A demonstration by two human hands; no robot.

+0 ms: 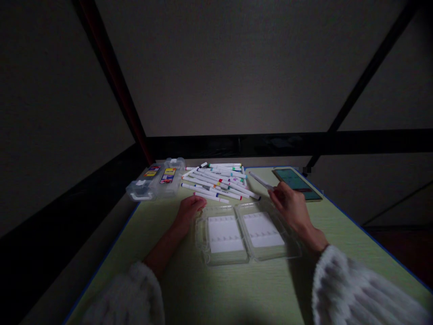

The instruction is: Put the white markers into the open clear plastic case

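Note:
My right hand [290, 205] is closed around the near end of a white marker [261, 181], which points up and to the left over the table. Below that hand lies an open clear plastic case [248, 259] with white slotted inserts in both halves. My left hand [190, 211] rests at the case's far left corner, its fingers curled together; what they grip, if anything, is hidden. Just beyond is a loose pile of several white markers [216, 180] with differently coloured ends, lying at various angles.
At the back left stand closed clear plastic cases [157, 183] with yellow, red and blue labels. A tablet-like device [294, 180] with a lit screen lies at the back right. The pale green table [270, 289] has a blue edge, and dark-framed panels rise behind it.

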